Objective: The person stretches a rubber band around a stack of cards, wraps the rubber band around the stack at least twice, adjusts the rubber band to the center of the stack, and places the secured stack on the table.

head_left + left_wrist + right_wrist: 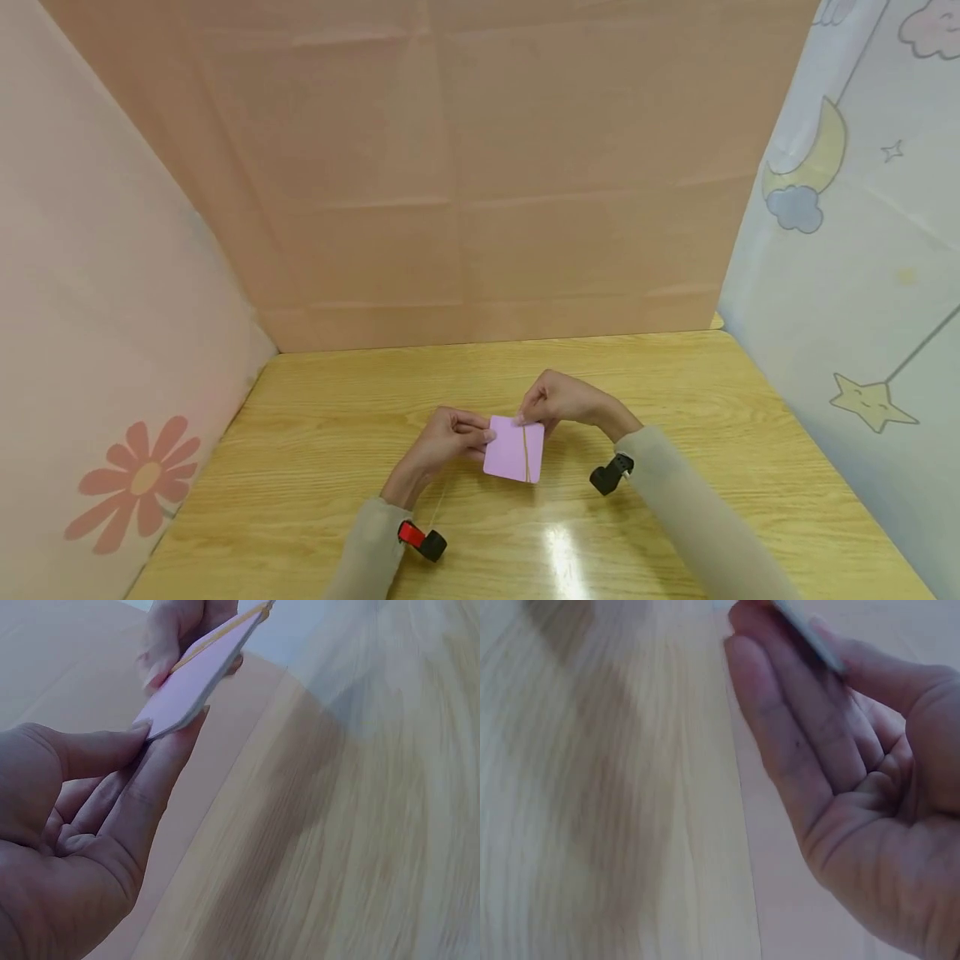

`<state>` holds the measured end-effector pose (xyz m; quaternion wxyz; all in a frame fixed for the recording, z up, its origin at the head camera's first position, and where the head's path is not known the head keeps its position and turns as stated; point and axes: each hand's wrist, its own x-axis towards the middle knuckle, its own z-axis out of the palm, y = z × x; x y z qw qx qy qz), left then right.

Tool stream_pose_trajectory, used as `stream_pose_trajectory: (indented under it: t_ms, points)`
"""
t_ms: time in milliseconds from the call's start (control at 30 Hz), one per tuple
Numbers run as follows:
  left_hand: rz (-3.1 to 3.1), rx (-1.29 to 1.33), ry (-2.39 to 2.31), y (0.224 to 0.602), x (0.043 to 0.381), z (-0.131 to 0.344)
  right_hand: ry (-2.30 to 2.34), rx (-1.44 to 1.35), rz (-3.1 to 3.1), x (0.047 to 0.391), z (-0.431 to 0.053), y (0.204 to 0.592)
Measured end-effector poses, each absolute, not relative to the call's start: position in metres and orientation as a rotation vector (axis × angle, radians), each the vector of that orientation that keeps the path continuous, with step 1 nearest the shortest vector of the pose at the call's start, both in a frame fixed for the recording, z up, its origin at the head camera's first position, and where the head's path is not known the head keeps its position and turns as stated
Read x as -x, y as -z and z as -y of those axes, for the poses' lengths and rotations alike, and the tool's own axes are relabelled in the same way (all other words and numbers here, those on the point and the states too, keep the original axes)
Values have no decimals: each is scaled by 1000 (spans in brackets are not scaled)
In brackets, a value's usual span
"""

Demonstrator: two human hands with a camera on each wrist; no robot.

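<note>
A thin pink square card stack (pixel 506 452) with rounded corners is held above the table in the head view. Around it, near its right side, runs a tan rubber band (pixel 526 454). My left hand (pixel 444 437) pinches the left edge between thumb and fingers. At the top right corner, my right hand (pixel 566 400) grips the stack, its thumb close to the band. Seen from the left wrist, the stack (pixel 187 694) is tilted and shows a narrow grey edge. Only a sliver of the stack (pixel 810 637) appears in the right wrist view.
Beneath both hands lies a wood-grain table (pixel 315 483). A tan paper panel (pixel 450 183) stands along its back edge. Pale printed sheets flank it, the left one with a red flower (pixel 138 483) and the right one with a moon and star. Each wrist carries a small black camera (pixel 606 477).
</note>
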<state>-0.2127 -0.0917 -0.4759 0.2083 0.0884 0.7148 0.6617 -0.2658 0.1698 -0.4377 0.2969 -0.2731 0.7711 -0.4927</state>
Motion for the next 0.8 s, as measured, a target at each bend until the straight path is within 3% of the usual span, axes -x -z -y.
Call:
stream_pose_trajectory:
  t_ms: [800]
  points:
    - [-1969, -200, -1907, 481, 214, 83, 1434, 551, -2038, 259, -186, 438]
